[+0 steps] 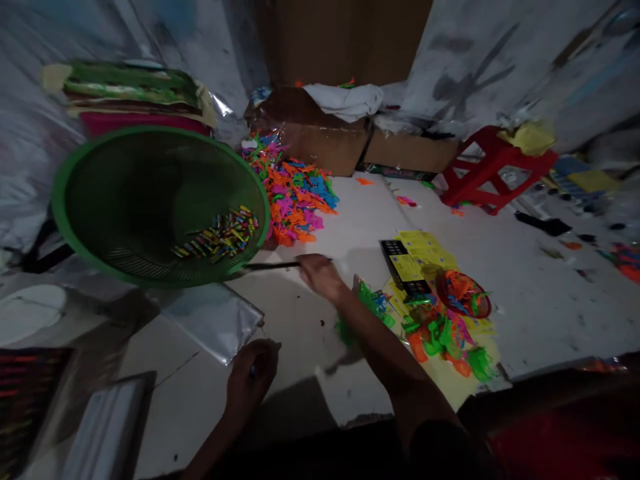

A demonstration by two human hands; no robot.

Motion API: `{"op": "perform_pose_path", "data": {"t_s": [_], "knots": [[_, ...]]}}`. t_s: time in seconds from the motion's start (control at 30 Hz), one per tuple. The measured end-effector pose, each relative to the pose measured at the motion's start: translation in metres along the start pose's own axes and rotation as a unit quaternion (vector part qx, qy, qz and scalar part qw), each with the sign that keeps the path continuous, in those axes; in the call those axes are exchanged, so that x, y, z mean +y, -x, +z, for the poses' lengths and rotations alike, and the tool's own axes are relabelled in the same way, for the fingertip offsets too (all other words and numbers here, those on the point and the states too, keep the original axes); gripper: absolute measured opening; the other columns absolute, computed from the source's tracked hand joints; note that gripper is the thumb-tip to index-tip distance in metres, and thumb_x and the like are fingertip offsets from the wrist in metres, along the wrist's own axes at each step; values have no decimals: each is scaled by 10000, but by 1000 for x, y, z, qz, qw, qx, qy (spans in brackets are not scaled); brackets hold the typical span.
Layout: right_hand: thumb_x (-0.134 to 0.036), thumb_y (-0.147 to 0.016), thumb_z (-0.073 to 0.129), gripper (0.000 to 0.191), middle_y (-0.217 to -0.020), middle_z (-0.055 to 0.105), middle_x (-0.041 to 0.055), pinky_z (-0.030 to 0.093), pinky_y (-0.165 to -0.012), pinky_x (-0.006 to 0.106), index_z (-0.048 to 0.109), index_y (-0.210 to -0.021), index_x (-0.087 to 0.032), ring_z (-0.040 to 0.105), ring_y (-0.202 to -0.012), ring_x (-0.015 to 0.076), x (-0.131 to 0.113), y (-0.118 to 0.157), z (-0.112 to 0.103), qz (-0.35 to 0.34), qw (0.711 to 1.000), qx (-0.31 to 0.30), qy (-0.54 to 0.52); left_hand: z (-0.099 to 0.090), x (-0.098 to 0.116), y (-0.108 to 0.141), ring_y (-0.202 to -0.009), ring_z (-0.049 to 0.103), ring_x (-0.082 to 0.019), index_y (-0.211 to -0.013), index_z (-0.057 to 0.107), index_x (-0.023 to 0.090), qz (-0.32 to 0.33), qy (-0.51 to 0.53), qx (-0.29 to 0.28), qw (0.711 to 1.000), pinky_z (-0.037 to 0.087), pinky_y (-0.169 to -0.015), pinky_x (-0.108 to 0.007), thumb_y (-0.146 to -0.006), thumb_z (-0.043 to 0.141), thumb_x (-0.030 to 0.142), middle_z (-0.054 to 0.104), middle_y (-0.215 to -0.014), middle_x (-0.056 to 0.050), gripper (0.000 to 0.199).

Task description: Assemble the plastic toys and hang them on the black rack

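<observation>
My right hand (320, 275) is closed around a thin dark stick (273, 266), which points left towards the rim of a large green basket (160, 283). Inside that basket lies a heap of small multicoloured sticks (220, 237). Below it my left hand (255, 367) hovers low over the table with its fingers curled; a small bluish spot shows in it, too dark to name. Clear plastic bags (215, 323) lie flat just beyond my left hand, partly under the basket. Bright plastic pieces (300, 200) are piled to the right of the basket.
Yellow printed sheets (430, 250), a black card (404, 267) and a small red basket (487, 307) of plastic pieces are on the right. Cardboard boxes (320, 143) and a red stool (500, 167) stand at the back. A white stack (103, 427) lies front left.
</observation>
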State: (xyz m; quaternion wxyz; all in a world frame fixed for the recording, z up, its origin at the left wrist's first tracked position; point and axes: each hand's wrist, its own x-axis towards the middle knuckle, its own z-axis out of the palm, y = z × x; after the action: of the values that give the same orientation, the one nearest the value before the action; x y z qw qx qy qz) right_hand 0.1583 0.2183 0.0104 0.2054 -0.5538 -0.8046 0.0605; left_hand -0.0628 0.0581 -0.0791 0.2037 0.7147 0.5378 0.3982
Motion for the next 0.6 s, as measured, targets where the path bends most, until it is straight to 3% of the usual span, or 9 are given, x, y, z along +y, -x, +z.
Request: {"op": "perform_pose_path", "data": {"t_s": [0.1, 0.17, 0.23, 0.27, 0.3, 0.4, 0.5, 0.6], "knots": [[-202, -859, 277, 383, -1094, 606, 106, 431, -862, 343, 511, -1158, -154, 544, -1013, 186, 62, 37, -59, 121, 990, 62, 33, -1, 3, -3, -898, 602, -191, -894, 594, 194, -3, -10, -7, 1000, 473, -793, -328, -741, 580, 268, 650, -960, -55, 170], [-202, -840, 301, 377, -1001, 630, 155, 452, -793, 395, 528, -1128, -113, 571, -959, 242, 105, 56, -86, 205, 974, 69, 61, -1, 4, -6, -878, 612, -185, -884, 599, 197, 10, -15, -15, 1000, 485, -768, -315, -745, 568, 261, 659, -945, -49, 157], [-213, -780, 431, 365, -986, 623, 205, 421, -815, 461, 547, -1098, -77, 561, -976, 300, 139, 62, -97, 380, 911, 37, 157, -1, 3, -9, -872, 619, -182, -872, 603, 199, 39, -18, -8, 999, 496, -747, -309, -751, 549, 245, 667, -935, -50, 140], [-220, -769, 458, 382, -1029, 605, 225, 394, -847, 483, 540, -1111, -72, 542, -1012, 314, 151, 59, -95, 396, 899, 44, 182, 0, 3, -10, -889, 617, -187, -866, 605, 198, 55, -22, 2, 998, 500, -749, -314, -754, 538, 237, 667, -949, -58, 136], [-233, -766, 478, 393, -1067, 590, 230, 374, -880, 479, 538, -1121, -76, 528, -1043, 313, 159, 51, -90, 395, 898, 40, 191, 1, 2, -11, -920, 610, -197, -861, 607, 196, 69, -30, 17, 997, 502, -755, -326, -756, 528, 232, 663, -977, -71, 136], [-297, -786, 488, 399, -1136, 584, 165, 379, -928, 360, 546, -1139, -119, 527, -1073, 235, 166, -1, -55, 286, 949, 17, 133, 4, -2, -9, -1044, 560, -236, -837, 612, 198, 79, -68, 67, 992, 501, -786, -373, -746, 523, 228, 606, -1125, -106, 131], [-354, -791, 487, 426, -1141, 595, 119, 409, -904, 307, 548, -1148, -130, 542, -1056, 196, 155, -78, -11, 215, 973, 8, 81, 12, -15, -1, -1145, 490, -254, -855, 619, 230, 59, -103, 92, 989, 485, -828, -411, -729, 523, 216, 535, -1238, -95, 159], [-409, -833, 403, 467, -1150, 582, 131, 415, -885, 336, 526, -1181, -124, 535, -1059, 204, 136, -146, 31, 179, 982, 37, 53, 26, -44, 10, -1197, 440, -256, -870, 638, 271, 39, -130, 103, 985, 454, -872, -442, -717, 509, 224, 539, -1239, -69, 206]]}}
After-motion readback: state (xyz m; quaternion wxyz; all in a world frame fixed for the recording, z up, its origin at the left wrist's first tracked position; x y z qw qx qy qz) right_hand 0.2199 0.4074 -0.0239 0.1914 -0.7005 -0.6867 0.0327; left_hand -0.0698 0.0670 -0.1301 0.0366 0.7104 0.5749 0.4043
